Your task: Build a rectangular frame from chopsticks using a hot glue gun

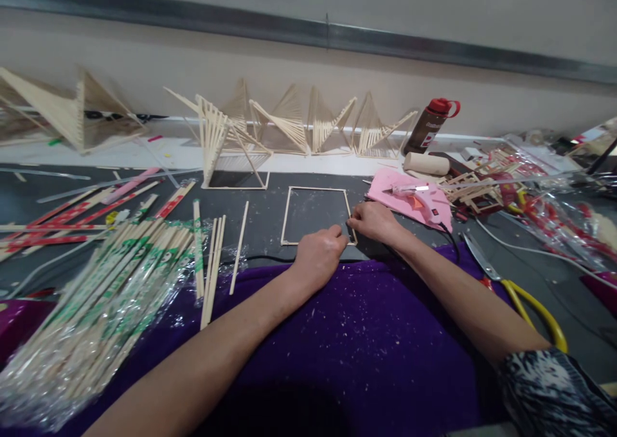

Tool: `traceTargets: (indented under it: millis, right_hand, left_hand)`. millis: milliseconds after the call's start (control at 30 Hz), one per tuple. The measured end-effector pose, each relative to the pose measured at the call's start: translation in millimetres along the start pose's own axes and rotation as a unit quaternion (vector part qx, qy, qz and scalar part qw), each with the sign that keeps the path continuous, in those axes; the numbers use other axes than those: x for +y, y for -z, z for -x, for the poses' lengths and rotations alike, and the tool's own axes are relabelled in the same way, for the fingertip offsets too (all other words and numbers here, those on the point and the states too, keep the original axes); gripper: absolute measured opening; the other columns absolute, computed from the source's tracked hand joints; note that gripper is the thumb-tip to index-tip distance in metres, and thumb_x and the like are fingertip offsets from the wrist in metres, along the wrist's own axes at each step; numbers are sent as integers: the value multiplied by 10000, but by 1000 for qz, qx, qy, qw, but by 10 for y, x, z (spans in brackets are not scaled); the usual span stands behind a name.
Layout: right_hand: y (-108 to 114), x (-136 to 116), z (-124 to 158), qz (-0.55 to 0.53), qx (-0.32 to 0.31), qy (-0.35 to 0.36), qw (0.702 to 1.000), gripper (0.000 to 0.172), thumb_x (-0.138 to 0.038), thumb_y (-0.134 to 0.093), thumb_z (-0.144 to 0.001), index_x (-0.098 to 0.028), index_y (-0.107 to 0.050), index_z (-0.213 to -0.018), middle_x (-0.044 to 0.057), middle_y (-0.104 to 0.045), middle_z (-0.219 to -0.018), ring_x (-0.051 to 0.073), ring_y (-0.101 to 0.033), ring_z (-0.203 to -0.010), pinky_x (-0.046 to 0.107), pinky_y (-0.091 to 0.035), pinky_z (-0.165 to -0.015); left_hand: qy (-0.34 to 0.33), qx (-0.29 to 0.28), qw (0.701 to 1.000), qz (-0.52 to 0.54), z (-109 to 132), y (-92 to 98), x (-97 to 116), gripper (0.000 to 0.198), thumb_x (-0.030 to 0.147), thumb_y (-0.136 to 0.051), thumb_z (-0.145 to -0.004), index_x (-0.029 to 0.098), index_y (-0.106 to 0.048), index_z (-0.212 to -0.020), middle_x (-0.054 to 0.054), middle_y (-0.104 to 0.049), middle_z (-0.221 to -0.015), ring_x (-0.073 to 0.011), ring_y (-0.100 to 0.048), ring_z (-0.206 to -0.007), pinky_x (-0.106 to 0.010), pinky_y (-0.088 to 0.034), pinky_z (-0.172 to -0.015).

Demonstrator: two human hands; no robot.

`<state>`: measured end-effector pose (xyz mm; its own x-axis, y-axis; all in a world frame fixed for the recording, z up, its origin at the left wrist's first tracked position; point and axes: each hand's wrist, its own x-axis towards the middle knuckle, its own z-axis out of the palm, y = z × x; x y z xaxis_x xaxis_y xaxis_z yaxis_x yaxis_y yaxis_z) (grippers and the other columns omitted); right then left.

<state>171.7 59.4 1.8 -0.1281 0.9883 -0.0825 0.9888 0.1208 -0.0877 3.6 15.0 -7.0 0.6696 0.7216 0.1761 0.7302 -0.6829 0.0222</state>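
Note:
A square frame of thin wooden sticks (pixel 318 189) lies flat on the dark tabletop in front of me. My left hand (pixel 321 254) is closed at its near side, fingertips at the near stick close to the right corner. Pinched at the lower part of the right-hand stick is my right hand (pixel 376 223), fingers pressed together. The two hands nearly meet at the near right corner, which they partly cover. To the right of the frame, a pink hot glue gun (pixel 427 200) rests on a pink cloth (pixel 385 183).
Left of the frame lie loose sticks (pixel 212 273) and plastic-wrapped chopsticks (pixel 120 295). Several stick structures (pixel 284 125) stand along the wall. A bottle with a red cap (pixel 429 128) is behind the cloth. Yellow-handled scissors (pixel 535 302) lie right; purple cloth (pixel 376 340) covers the front.

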Motion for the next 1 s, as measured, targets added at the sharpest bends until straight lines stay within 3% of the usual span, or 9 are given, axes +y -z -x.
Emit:
traceTargets:
  millis: [200, 300, 433, 533, 667, 800, 1000]
  right_hand:
    - [42, 15, 109, -49, 11, 14, 999, 367, -391, -416, -838, -157, -670, -712, 81, -668, -688, 149, -583, -579, 238, -322, -500]
    - [69, 30, 253, -22, 54, 23, 998, 369, -381, -391, -856, -164, -661, -730, 78, -657, -666, 170, -585, -601, 251, -325, -511]
    - [43, 81, 516, -63, 43, 110, 991, 233, -384, -498, -809, -221, -637, -902, 33, -652, -789, 164, -590, -691, 245, -372, -580]
    - [4, 123, 643, -86, 40, 151, 984, 273, -399, -537, -793, -231, -610, -995, 39, -614, -905, 156, -577, -740, 252, -400, -633]
    - [-7, 160, 662, -108, 41, 171, 978, 320, -406, -563, -785, -224, -598, -1046, 51, -590, -965, 160, -568, -798, 273, -419, -695]
    - [-2, 190, 623, -127, 35, 189, 973, 289, -362, -561, -799, -225, -610, -1049, 55, -595, -986, 168, -565, -845, 283, -424, -729]
    - [-64, 185, 587, -148, 58, 218, 963, 239, -326, -521, -831, -239, -631, -1024, 51, -607, -979, 162, -562, -883, 286, -424, -754]
  left_hand:
    - [7, -2, 1000, -7, 65, 19, 67, 184, 169, -413, -871, 171, -597, -884, -60, -550, -859, -163, -551, -757, -259, -434, -580]
    - [12, -3, 1000, -3, 89, 20, 79, 183, 177, -407, -877, 165, -590, -881, -63, -545, -875, -173, -543, -770, -265, -441, -583]
    - [7, -17, 1000, 11, 114, 23, 104, 197, 157, -386, -882, 148, -583, -886, -74, -535, -897, -183, -534, -810, -278, -454, -609]
    - [5, -10, 1000, 28, 132, 65, 95, 206, 142, -377, -883, 153, -575, -938, -72, -531, -937, -173, -531, -817, -274, -455, -620]
    - [30, 20, 998, 56, 162, 234, -87, 239, 160, -401, -884, 197, -566, -1053, -58, -548, -972, -147, -537, -825, -253, -443, -656]
    - [123, 24, 992, 27, 254, 406, -417, 209, 227, -456, -864, 211, -631, -978, -38, -605, -925, -157, -561, -853, -258, -433, -696]
    - [148, 6, 989, 28, 543, 366, -664, 232, 270, -501, -828, 241, -625, -1022, -17, -616, -985, -158, -565, -913, -258, -428, -749]
